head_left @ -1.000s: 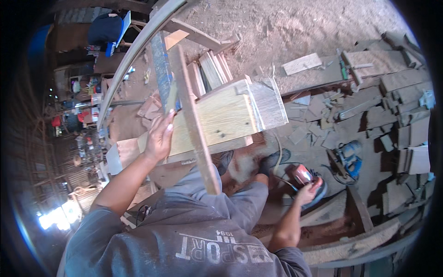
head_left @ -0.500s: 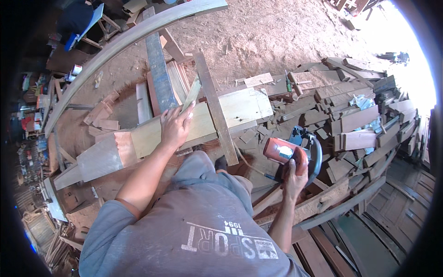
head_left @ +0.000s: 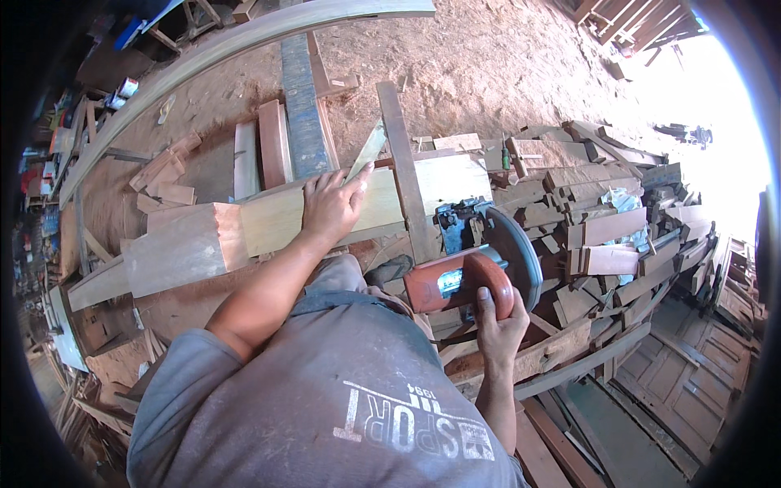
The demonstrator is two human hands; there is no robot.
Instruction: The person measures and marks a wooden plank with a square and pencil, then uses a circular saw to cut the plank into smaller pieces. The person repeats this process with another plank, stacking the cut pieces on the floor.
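Head view: the left hand lies flat, palm down and fingers spread, on the top face of a pale wooden plank that runs across the picture from lower left to upper right; it presses on the wood rather than closing around it, so its grip is open. A narrow dark batten crosses over the plank just to the right of the fingers, and a thin pale sliver of wood pokes up between the fingertips and that batten. The plank's left end meets a chunkier reddish block.

The right hand is closed around the rear of a red-bodied circular saw, its grip wrapped on the rounded motor housing. The saw's dark round blade guard sits just right of the batten, near the plank's right end, with blue metal parts at its front. I cannot tell whether the blade touches the wood.

To the right lies a heap of short dark offcuts. Beyond the plank, a blue-painted board and a long curved beam rest on the sandy ground.
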